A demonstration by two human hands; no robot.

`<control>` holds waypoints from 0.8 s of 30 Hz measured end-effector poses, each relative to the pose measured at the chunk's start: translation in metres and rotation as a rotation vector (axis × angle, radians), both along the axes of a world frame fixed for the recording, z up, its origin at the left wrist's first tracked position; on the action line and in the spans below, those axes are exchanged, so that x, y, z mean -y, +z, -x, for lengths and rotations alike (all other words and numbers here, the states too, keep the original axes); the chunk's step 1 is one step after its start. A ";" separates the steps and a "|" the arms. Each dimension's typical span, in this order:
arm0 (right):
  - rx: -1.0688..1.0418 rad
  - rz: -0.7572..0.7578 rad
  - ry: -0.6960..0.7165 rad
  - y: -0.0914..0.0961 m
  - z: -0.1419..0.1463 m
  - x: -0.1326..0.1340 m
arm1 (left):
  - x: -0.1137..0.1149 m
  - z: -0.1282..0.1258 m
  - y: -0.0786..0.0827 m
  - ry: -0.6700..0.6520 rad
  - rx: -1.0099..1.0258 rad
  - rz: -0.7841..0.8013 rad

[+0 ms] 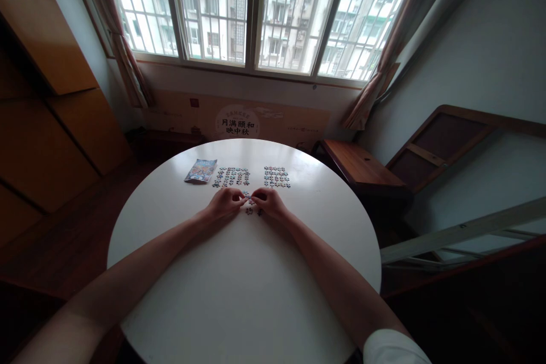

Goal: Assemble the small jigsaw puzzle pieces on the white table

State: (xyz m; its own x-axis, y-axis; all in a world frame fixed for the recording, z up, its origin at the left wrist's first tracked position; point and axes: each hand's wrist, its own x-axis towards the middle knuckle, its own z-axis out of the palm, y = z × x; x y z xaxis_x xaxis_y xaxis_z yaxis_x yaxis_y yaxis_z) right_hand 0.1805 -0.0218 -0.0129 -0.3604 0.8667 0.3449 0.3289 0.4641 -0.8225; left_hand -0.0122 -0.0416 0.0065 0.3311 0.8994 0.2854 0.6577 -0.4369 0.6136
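My left hand (225, 202) and my right hand (268, 202) meet near the middle of a round white table (239, 296). Both have their fingers curled in a pinch on small jigsaw pieces (247, 196) held between them. A few loose pieces (254, 211) lie on the table just under the hands. Beyond the hands, two groups of laid-out jigsaw pieces sit side by side, a left group (231, 176) and a right group (276, 176). A small colourful puzzle bag (201, 171) lies to the left of them.
A barred window (256, 11) with curtains fills the far wall, with a printed cardboard panel (237, 118) leaning below it. A wooden bench (358, 165) and a framed panel (447, 142) stand to the right. Brown cabinets (51, 125) are on the left.
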 end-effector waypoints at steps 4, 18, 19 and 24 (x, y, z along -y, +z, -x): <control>0.006 -0.007 -0.006 0.001 0.000 0.001 | 0.000 0.000 0.001 0.004 0.005 -0.001; 0.048 -0.019 -0.013 0.002 0.000 0.002 | 0.000 0.000 0.000 -0.001 0.002 -0.005; 0.048 -0.021 -0.014 0.002 0.000 0.001 | 0.000 0.000 0.000 -0.004 0.000 -0.005; 0.044 -0.032 -0.014 0.001 0.000 0.001 | 0.000 0.000 0.000 -0.004 0.008 -0.003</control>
State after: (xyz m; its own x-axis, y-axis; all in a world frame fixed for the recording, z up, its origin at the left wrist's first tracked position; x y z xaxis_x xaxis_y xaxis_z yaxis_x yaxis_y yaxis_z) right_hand 0.1806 -0.0227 -0.0122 -0.3638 0.8603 0.3570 0.3710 0.4854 -0.7916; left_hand -0.0117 -0.0415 0.0066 0.3326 0.8970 0.2911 0.6512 -0.4417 0.6171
